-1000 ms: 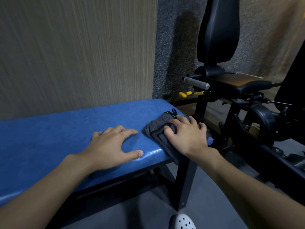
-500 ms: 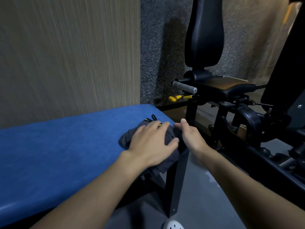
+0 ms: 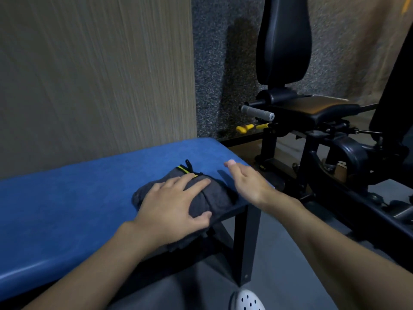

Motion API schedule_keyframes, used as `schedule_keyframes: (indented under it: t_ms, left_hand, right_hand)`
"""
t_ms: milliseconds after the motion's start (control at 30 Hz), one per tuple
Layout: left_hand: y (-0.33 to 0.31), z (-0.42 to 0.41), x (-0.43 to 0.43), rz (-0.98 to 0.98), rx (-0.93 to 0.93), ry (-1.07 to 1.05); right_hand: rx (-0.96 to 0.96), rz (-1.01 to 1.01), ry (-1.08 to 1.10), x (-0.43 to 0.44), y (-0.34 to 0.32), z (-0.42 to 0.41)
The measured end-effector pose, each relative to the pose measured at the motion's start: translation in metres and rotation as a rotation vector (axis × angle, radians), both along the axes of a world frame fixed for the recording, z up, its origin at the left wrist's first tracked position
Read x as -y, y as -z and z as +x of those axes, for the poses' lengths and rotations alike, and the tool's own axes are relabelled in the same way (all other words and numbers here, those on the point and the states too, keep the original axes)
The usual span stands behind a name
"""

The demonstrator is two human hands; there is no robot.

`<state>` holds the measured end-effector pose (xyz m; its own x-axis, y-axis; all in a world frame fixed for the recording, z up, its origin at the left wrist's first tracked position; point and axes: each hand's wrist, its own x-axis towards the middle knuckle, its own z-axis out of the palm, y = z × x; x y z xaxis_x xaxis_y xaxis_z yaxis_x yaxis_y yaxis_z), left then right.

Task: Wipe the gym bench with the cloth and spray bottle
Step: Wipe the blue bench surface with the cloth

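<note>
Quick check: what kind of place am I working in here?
Most likely a gym. The blue padded bench stands by the wall, and beside it is a black exercise machine with an upright back pad, a seat and a grey handle grip.

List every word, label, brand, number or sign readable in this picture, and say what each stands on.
None can be read.
The yellow-and-black tag on the grey cloth, which lies under the left hand on the blue bench, shows no lettering.
The black gym machine and its yellow knob show no legible marking.
</note>
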<state>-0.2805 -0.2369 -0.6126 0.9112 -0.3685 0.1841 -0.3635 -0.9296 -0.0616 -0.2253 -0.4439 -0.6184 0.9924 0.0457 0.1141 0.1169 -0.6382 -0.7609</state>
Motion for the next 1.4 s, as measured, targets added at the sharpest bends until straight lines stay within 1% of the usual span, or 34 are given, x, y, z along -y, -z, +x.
schedule_keyframes:
  t_ms: [100, 167, 233, 300, 400, 533, 800, 1167, 1400]
  left_hand:
    - [-0.001, -0.018, -0.016, 0.031, 0.004, -0.091]
    - [0.001, -0.02, -0.004, 0.039, 0.017, -0.167]
    - [0.007, -0.015, 0.01, 0.027, 0.009, -0.217]
    - [0.01, -0.011, 0.013, 0.041, 0.001, -0.242]
    - [0.011, -0.009, 0.003, 0.062, 0.013, -0.225]
    - [0.011, -0.008, -0.012, 0.05, 0.008, -0.223]
    - [0.006, -0.018, -0.057, -0.021, -0.024, -0.296]
    - [0.006, -0.052, -0.132, -0.011, -0.038, -0.407]
    - [0.008, -0.072, -0.193, -0.046, -0.021, -0.481]
  right_hand:
    - [-0.009, -0.281, -0.114, -0.009, 0.008, -0.009]
    - [0.008, -0.38, -0.133, -0.01, 0.013, -0.012]
    - [0.015, -0.419, -0.134, -0.011, 0.011, -0.013]
    - [0.018, -0.434, -0.138, -0.012, 0.009, -0.013]
    - [0.03, -0.455, -0.134, -0.013, 0.008, -0.014]
    - [0.052, -0.469, -0.139, -0.023, 0.005, -0.016]
    - [0.087, -0.527, -0.255, -0.063, -0.005, -0.021]
    - [0.143, -0.525, -0.379, -0.125, -0.007, -0.03]
    - [0.193, -0.495, -0.562, -0.194, -0.013, -0.044]
